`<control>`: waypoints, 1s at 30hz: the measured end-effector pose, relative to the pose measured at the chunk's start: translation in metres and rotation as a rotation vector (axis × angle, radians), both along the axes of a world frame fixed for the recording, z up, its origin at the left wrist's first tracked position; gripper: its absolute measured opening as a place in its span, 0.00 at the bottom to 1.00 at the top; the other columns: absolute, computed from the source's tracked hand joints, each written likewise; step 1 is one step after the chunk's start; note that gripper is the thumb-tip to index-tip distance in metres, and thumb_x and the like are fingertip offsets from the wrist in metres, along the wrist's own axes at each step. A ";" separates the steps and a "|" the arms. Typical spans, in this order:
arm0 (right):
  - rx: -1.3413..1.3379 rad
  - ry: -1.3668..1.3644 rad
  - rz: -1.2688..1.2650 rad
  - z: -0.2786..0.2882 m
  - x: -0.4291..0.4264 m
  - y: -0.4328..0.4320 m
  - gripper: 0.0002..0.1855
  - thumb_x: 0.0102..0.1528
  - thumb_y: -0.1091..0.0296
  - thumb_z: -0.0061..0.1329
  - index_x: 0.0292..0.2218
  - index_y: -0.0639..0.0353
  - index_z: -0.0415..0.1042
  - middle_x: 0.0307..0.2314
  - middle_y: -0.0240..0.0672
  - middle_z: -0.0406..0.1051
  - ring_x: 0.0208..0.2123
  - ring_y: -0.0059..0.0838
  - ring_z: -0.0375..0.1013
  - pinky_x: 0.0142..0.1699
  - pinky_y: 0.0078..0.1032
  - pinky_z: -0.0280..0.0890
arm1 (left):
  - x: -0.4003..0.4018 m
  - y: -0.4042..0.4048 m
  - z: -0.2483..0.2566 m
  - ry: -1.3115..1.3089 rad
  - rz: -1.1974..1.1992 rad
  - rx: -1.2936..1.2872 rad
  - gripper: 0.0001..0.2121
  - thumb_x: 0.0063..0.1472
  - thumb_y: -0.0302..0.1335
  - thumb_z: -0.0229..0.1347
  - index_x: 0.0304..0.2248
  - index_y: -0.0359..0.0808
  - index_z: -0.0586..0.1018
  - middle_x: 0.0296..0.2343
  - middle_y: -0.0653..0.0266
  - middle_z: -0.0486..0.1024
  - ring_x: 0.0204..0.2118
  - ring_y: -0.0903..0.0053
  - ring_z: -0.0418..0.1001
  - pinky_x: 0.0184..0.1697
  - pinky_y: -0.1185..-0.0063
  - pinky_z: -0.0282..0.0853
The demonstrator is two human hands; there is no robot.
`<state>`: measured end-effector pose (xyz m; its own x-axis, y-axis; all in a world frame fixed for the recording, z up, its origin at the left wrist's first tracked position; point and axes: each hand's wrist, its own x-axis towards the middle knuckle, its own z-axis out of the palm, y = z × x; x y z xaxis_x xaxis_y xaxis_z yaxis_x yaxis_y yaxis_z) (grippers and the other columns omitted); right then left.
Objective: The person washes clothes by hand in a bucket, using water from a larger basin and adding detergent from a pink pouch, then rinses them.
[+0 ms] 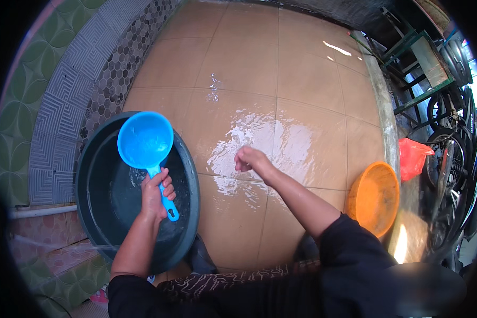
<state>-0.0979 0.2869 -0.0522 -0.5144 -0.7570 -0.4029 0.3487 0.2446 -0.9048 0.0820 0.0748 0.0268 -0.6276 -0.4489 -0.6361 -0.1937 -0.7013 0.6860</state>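
A blue plastic water dipper (pixel 145 139) is held by its handle in my left hand (pixel 158 194), above a large dark round plastic tub (pixel 191 190) on the left. Water lies in the tub. The dipper's bowl faces up and looks wet; how much water it holds I cannot tell. Over the wet tan tiled floor (pixel 238 127), my right hand (pixel 252 162) hangs with its fingers curled. Nothing shows in it, though the inside of the palm is hidden.
An orange plastic basin (pixel 373 198) leans at the right by a low concrete ledge (pixel 387 131). Beyond it are a red plastic bag (pixel 413 159), a green-framed table (pixel 429 59) and a motorcycle (pixel 447 159). A patterned tiled wall (pixel 67 91) borders the left side.
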 end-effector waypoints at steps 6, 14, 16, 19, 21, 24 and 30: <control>-0.363 -0.620 -0.525 0.018 -0.060 -0.051 0.11 0.46 0.81 0.34 0.35 0.66 0.57 0.25 0.39 0.61 0.26 0.32 0.65 0.32 0.32 0.68 | -0.043 0.027 0.045 0.084 -0.316 -0.309 0.09 0.51 0.27 0.53 0.28 0.37 0.65 0.14 0.71 0.60 0.10 0.88 0.56 0.10 0.88 0.51; -0.475 -0.626 -0.812 -0.074 -0.117 -0.020 0.12 0.50 0.64 0.38 0.33 0.60 0.66 0.22 0.34 0.66 0.24 0.28 0.66 0.28 0.24 0.63 | -0.118 0.082 -0.036 -0.060 -0.597 -1.156 0.16 0.48 0.31 0.55 0.37 0.35 0.68 0.25 0.50 0.72 0.30 0.57 0.70 0.33 0.68 0.64; -0.500 -0.597 -0.779 -0.108 -0.124 0.003 0.14 0.50 0.60 0.37 0.34 0.58 0.66 0.24 0.34 0.68 0.25 0.28 0.67 0.28 0.26 0.64 | -0.128 0.101 -0.039 -0.111 -0.659 -1.165 0.17 0.48 0.32 0.55 0.37 0.36 0.68 0.26 0.47 0.71 0.31 0.55 0.70 0.33 0.67 0.64; -0.460 -0.497 -0.852 -0.127 -0.109 0.010 0.17 0.51 0.52 0.35 0.33 0.55 0.67 0.26 0.32 0.69 0.26 0.29 0.68 0.28 0.29 0.65 | -0.132 0.116 -0.052 -0.127 -0.718 -1.132 0.18 0.48 0.33 0.55 0.38 0.36 0.68 0.26 0.48 0.71 0.30 0.54 0.70 0.32 0.66 0.64; -0.396 -0.594 -0.861 -0.109 -0.090 0.001 0.16 0.51 0.52 0.34 0.32 0.52 0.67 0.26 0.30 0.69 0.27 0.28 0.68 0.28 0.30 0.65 | -0.126 0.118 -0.057 -0.145 -0.707 -1.128 0.18 0.48 0.34 0.54 0.39 0.36 0.68 0.25 0.48 0.71 0.29 0.54 0.70 0.31 0.66 0.64; -0.167 -0.627 -0.867 -0.106 -0.102 0.021 0.20 0.51 0.47 0.32 0.32 0.50 0.68 0.27 0.28 0.69 0.28 0.28 0.68 0.29 0.32 0.65 | -0.135 0.140 -0.052 -0.116 -0.789 -1.171 0.16 0.50 0.33 0.53 0.36 0.35 0.67 0.24 0.48 0.71 0.28 0.54 0.70 0.31 0.65 0.63; -0.404 -0.703 -0.851 -0.078 -0.093 0.012 0.19 0.52 0.47 0.34 0.33 0.52 0.68 0.27 0.31 0.69 0.27 0.27 0.68 0.30 0.32 0.66 | -0.129 0.141 -0.055 -0.084 -0.800 -1.388 0.10 0.50 0.28 0.50 0.32 0.34 0.66 0.22 0.49 0.70 0.26 0.54 0.69 0.29 0.64 0.63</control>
